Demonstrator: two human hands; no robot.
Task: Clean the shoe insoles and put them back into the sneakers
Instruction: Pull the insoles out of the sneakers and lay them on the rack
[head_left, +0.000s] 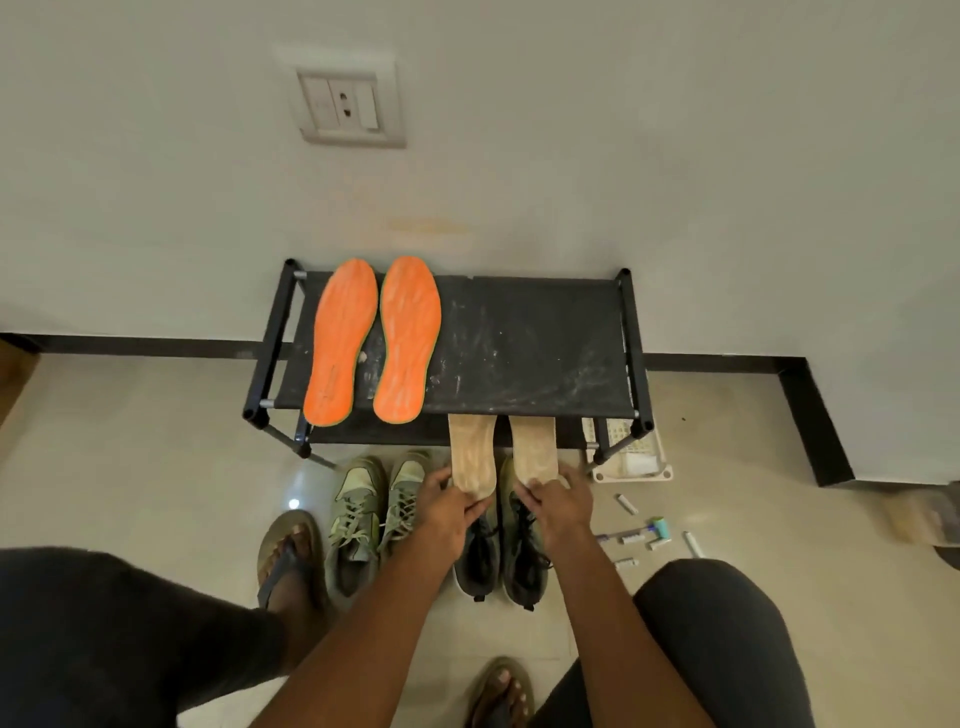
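The left hand (451, 512) pinches the left tan insole (472, 457) by its near end. The right hand (558, 506) pinches the right tan insole (535, 452) the same way. Both insoles stick out over the dark sneakers (501, 556) on the floor, with their far ends under the black shoe rack (530, 348). Two orange insoles (374, 340) lie side by side on top of the rack. Green sneakers (374, 512) stand just left of the dark pair. A white basket (636, 457) sits by the rack's right leg.
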